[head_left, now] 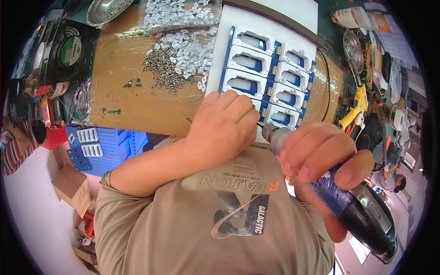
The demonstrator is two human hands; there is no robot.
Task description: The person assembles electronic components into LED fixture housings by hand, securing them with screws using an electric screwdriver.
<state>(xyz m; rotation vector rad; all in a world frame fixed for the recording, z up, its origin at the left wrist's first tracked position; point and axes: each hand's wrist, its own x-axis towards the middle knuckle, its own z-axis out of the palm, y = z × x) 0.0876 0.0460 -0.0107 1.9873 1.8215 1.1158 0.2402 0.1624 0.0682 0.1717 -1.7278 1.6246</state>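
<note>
My right hand [327, 158] is wrapped round an electric drill [369, 222], black with a blue-wrapped grip. Its metal chuck [272, 131] points left, toward the fingers of my left hand [224, 121]. Those fingers are curled together at the near end of a blue fixture [268, 85]; whatever they pinch is hidden. Two rows of white plastic frames [247, 59] with oblong openings sit in the fixture. My left hand covers part of the nearest frame in the left row. The fixture rests on a white board [227, 34].
Left of the board lie a heap of screws [167, 68] and a pile of small white plastic clips [195, 50], with a bag of clips [178, 13] behind. A metal bowl [107, 11] stands far left. Blue crates [114, 149] are at left; a yellow tool [355, 107] lies right.
</note>
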